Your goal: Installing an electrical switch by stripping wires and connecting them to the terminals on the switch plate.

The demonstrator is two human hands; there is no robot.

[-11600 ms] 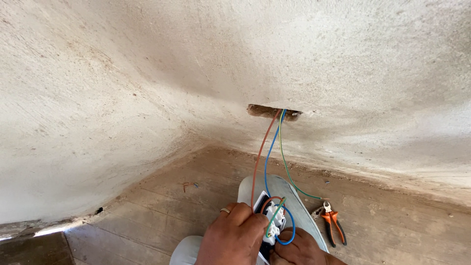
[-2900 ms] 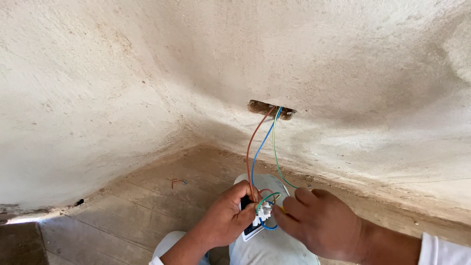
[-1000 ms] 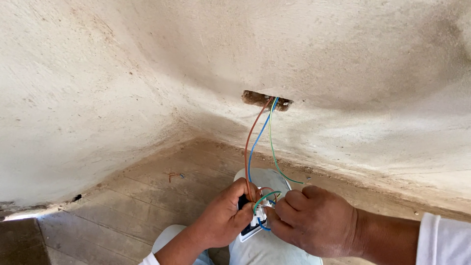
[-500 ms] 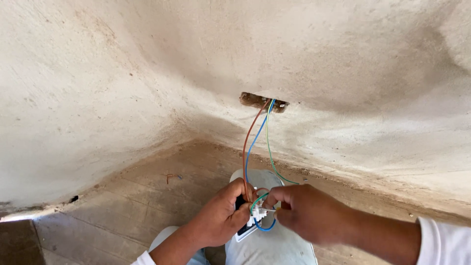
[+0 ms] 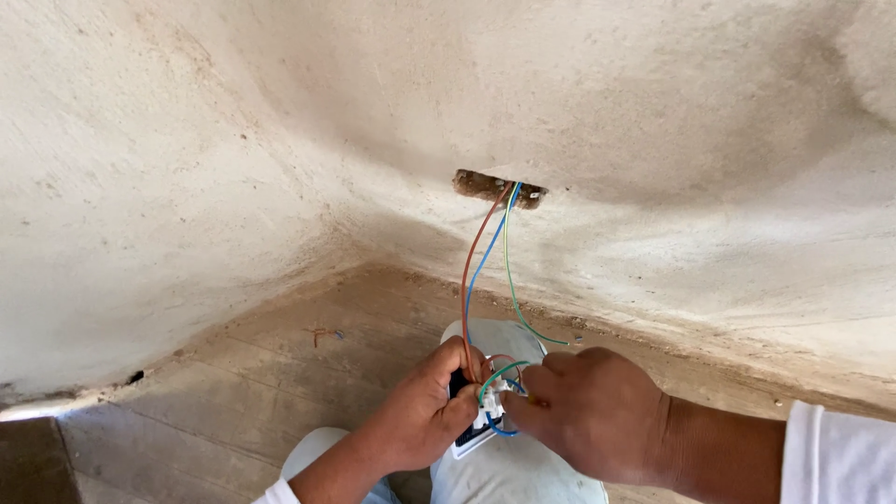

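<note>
A white wall socket unit [image 5: 478,431] sits over my knee, gripped by my left hand [image 5: 425,415] from the left side. My right hand [image 5: 588,415] is closed at the unit's right edge, fingertips pinched at the wiring on its back; what it pinches is hidden. A brown wire [image 5: 469,280], a blue wire [image 5: 487,257] and a green wire [image 5: 511,289] run down from a rough hole in the plaster wall [image 5: 499,187] to the unit.
Rough cream plaster wall [image 5: 653,121] fills the upper view and meets a side wall at a corner on the left. Wooden-look floor planks [image 5: 280,373] lie below, with small wire scraps [image 5: 322,333]. My light trouser knee [image 5: 504,467] is under the hands.
The right hand has come in over the unit from the right since the oldest frame. The pliers seen on the floor then are out of view. Over the last second the hands barely shift.
</note>
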